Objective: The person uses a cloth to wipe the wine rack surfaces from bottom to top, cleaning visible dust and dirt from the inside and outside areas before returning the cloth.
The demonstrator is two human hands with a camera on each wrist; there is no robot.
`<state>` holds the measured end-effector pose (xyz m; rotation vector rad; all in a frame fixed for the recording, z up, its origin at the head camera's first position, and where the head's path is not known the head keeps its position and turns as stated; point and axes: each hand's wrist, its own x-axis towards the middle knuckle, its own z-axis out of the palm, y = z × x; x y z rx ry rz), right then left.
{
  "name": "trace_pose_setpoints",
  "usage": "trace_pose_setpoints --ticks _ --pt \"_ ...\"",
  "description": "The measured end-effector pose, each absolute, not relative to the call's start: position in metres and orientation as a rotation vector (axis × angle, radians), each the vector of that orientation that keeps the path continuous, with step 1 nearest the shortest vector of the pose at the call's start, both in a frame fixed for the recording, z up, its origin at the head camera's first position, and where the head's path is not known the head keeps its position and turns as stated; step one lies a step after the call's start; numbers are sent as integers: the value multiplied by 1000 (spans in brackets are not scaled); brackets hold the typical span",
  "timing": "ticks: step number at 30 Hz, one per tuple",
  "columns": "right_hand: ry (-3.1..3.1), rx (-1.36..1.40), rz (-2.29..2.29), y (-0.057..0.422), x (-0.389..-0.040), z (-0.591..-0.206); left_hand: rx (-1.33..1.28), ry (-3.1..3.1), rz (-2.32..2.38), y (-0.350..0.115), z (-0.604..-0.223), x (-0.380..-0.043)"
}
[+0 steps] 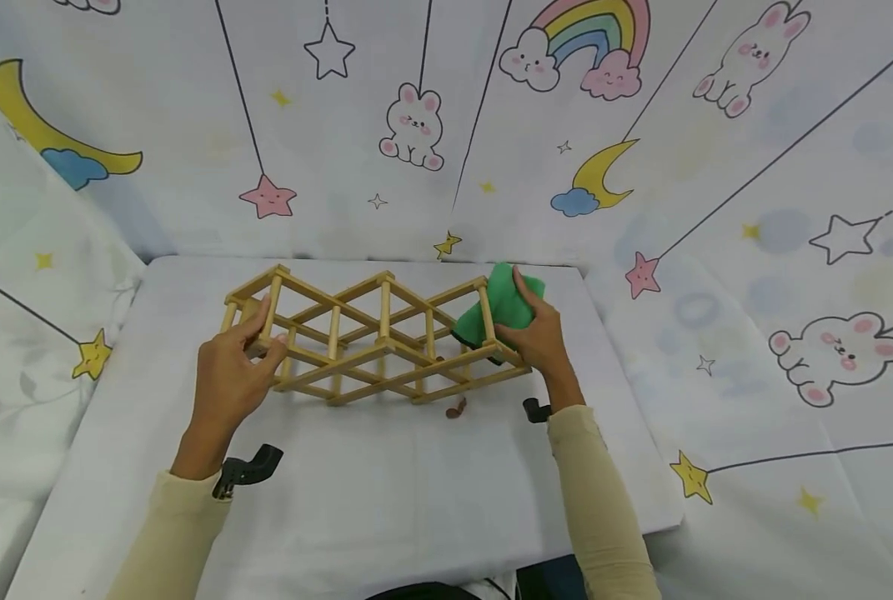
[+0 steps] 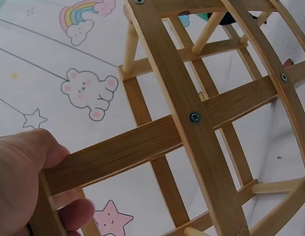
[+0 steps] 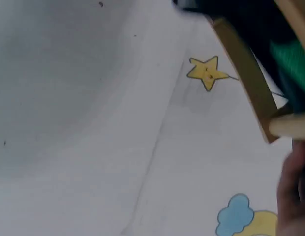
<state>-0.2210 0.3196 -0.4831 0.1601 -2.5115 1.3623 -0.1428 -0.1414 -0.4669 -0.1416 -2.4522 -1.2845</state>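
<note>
An expandable wooden lattice rack (image 1: 384, 343), made of crossed slats and round dowels, is held across the middle of the white table. My left hand (image 1: 228, 375) grips its left end, with thumb and fingers on either side of a slat (image 2: 118, 155) in the left wrist view. At the other end, my right hand (image 1: 539, 333) holds a green cloth (image 1: 509, 300) against the rack's end dowel. Part of the cloth hangs inside the frame. Only the edge of that hand shows in the right wrist view, beside a blurred rack end (image 3: 248, 78).
A small reddish-brown piece (image 1: 456, 408) lies on the white table (image 1: 386, 492) just in front of the rack. Black mounts (image 1: 251, 468) sit at the wrists. Behind the table hangs a white backdrop (image 1: 191, 108) printed with stars, bunnies and moons.
</note>
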Motion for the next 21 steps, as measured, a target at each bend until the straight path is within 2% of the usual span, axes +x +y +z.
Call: trace_pose_setpoints --ticks 3,6,11,16,18,21 --pt "-2244 22 1274 311 -227 -474 -135 -2455 -1281 -142 -465 -141" --pt "-2013 -4 1334 310 -224 -444 -144 -2451 -1257 -139 -464 -141" --pt "-2190 319 1445 286 -216 -392 -143 -2439 -1243 -139 -463 -140" --pt "-2499 553 1474 247 -229 -380 -117 -2452 -1265 -142 -465 -139" --pt "-2659 579 1320 238 -237 -382 -117 -2458 -1274 -142 -466 -140" --pt "-2923 661 789 233 -245 -389 -133 -2464 -1281 -142 -467 -140"
